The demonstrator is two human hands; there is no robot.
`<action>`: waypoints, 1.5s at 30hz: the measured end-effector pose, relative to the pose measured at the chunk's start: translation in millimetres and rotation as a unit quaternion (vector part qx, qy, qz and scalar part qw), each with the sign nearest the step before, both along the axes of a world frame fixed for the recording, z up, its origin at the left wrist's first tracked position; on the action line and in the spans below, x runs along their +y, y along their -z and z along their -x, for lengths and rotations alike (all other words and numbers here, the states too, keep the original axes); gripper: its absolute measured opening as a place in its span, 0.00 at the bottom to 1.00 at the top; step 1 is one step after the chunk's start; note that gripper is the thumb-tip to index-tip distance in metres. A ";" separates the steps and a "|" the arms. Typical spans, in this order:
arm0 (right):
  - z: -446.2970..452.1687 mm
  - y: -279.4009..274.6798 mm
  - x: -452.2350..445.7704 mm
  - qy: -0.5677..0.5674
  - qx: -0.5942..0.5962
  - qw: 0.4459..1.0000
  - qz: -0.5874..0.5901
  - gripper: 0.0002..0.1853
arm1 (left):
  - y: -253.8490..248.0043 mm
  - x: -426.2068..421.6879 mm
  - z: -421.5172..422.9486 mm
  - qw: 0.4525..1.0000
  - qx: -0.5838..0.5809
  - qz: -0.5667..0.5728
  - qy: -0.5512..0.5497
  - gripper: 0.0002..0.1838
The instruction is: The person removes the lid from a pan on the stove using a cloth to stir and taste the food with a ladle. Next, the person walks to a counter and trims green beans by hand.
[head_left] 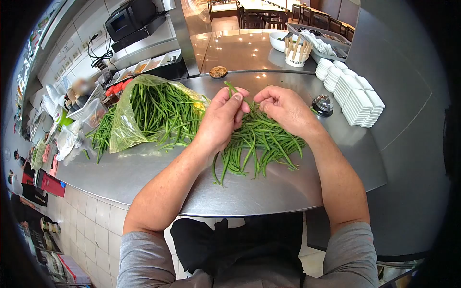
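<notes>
My left hand [223, 113] is closed around a green bean [229, 86], whose end sticks up past the thumb. Close by on the right, my right hand [283, 108] has its thumb and fingertips pinched together; whatever is between them is too small to make out. Both hands are above a loose pile of green beans [261, 146] on the steel counter [230, 199]. To the left lies a yellowish clear plastic bag [126, 129], its mouth spilling more beans onto the counter.
Stacked white dishes [357, 98] and a call bell [322, 105] stand at the right. A cup of wooden sticks [297, 53] is on the far ledge, near a round gold-coloured object [218, 72]. Containers crowd the left, below a black machine [132, 21]. People show at far left.
</notes>
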State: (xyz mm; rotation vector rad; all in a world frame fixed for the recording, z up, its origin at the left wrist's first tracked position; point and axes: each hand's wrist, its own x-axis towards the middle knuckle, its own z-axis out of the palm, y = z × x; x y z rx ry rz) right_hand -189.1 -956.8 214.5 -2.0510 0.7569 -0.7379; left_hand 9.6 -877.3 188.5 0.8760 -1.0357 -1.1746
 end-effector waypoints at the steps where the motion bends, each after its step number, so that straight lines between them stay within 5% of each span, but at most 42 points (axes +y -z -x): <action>1: -0.5 -1.3 0.7 0.002 0.003 1.000 -0.007 0.11 | 0.0 -0.5 -1.1 1.000 0.019 -0.001 0.007 0.10; 12: -4.1 1.6 -2.5 0.027 -0.030 0.999 0.020 0.07 | -3.4 5.2 4.7 0.988 0.140 0.007 0.072 0.13; 15: -3.0 0.2 -8.2 0.018 -0.189 0.953 -0.238 0.07 | -4.3 6.7 9.8 0.983 0.147 -0.001 0.109 0.14; 19: 5.6 -9.1 -5.8 0.055 -0.080 0.994 -0.058 0.06 | -0.6 2.1 6.8 0.984 0.159 -0.014 0.081 0.14; 26: 16.8 -22.7 -0.1 -0.142 0.239 0.960 0.030 0.07 | 6.0 -3.6 -5.4 0.985 0.167 -0.038 -0.011 0.07; 29: 27.2 -14.3 -3.2 -0.022 0.153 0.985 0.071 0.09 | 9.3 -14.3 -20.0 0.989 0.131 -0.016 -0.068 0.07; 30: 30.7 -13.6 -10.4 0.011 0.185 0.972 0.142 0.11 | 8.8 -15.5 -20.2 0.990 0.120 -0.015 -0.073 0.08; 35: 49.8 -22.7 -23.6 0.007 0.381 0.922 0.075 0.09 | -0.2 -10.7 -1.3 0.985 0.136 -0.077 -0.073 0.06; 38: 47.2 -20.8 -23.8 0.010 0.354 0.930 0.095 0.07 | 1.5 -3.1 5.9 0.992 0.063 -0.088 -0.069 0.07; 40: 45.5 -21.1 -21.9 0.027 0.313 0.941 0.130 0.07 | 2.4 -1.1 2.2 0.988 -0.137 -0.052 -0.050 0.08; 42: 41.6 -24.8 -12.6 0.035 0.228 0.964 0.132 0.07 | 20.6 -8.3 4.6 0.945 -0.304 0.091 -0.082 0.10; 45: 31.2 -27.6 -0.5 0.019 0.148 0.977 0.149 0.08 | -6.1 18.2 22.9 0.891 -0.441 0.045 -0.095 0.12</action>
